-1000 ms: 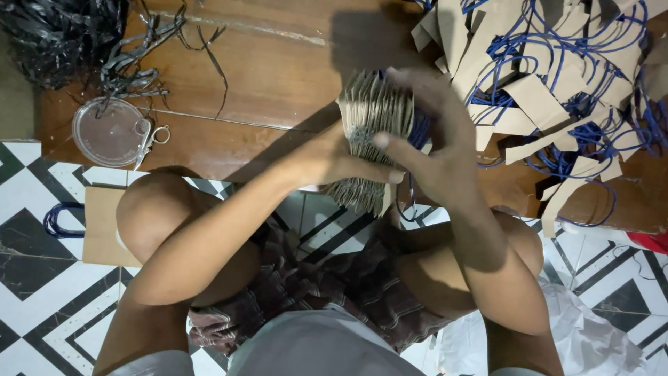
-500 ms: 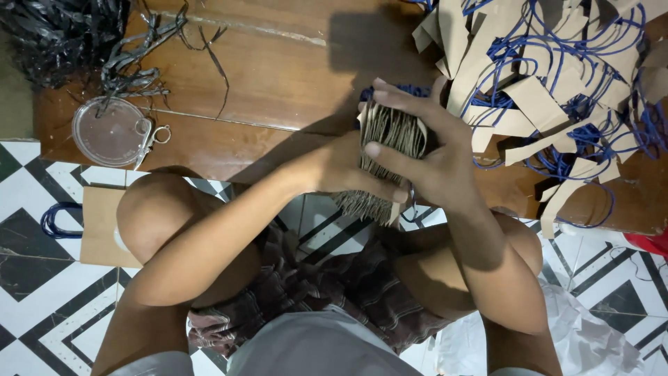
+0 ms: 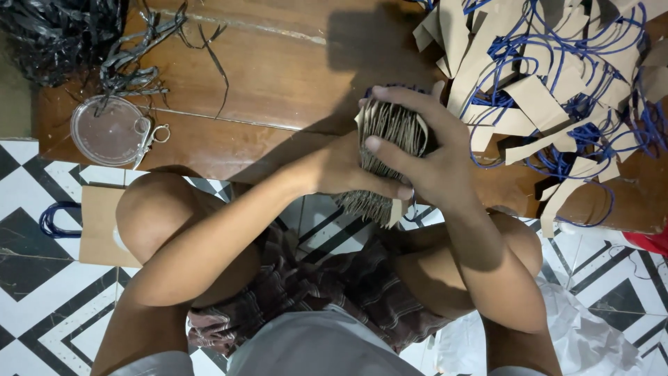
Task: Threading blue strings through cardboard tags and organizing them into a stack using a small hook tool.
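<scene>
- The right hand is wrapped round a thick stack of brown tags; its fingers press on the top and front of the stack
- The left hand grips the same stack from the left side; its fingers are hidden behind the tags
- The stack is held above the front edge of the wooden counter, between the knees
- A pile of tags with blue strings lies on the counter, just to the right
- A clear lid and black strings lie far left
- A paper bag sits on the tiled floor
</scene>
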